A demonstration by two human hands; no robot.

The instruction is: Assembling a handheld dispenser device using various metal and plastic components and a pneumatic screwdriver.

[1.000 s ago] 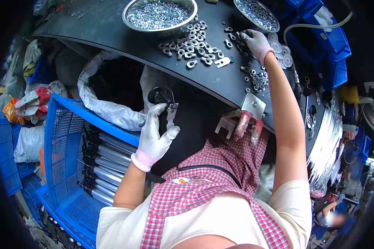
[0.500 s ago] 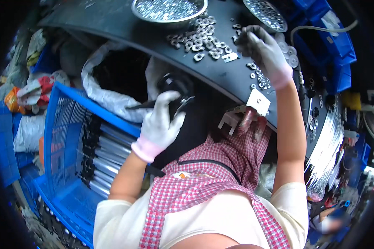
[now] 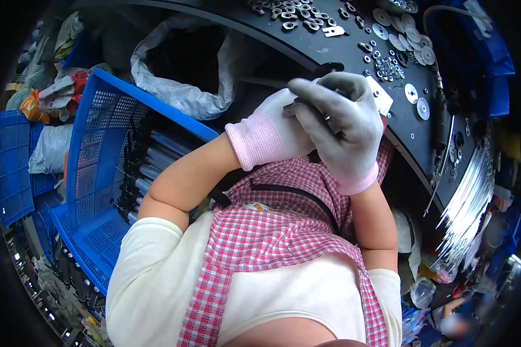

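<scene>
Near table [image 3: 342, 50], right hand [image 3: 348, 122] overlapping left hand [image 3: 294, 132], black part [image 3: 329, 67], axis, direction hidden

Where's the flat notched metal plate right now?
In the head view, the notched plate lies on the black table near the top, right of centre, beside the ring-ended metal parts.

Cool light falls on my right hand [image 3: 346, 124], thin metal rods [image 3: 469, 194] glare white, shadow fills the open sack [image 3: 202, 104], and the fisheye edges bend into black.

2 hands [image 3: 346, 118] grey-white gloved, cuffs [image 3: 255, 140] pink; apron [image 3: 283, 243] pink-white checked; crate [image 3: 150, 103] blue; tabletop [image 3: 353, 55] black.
</scene>
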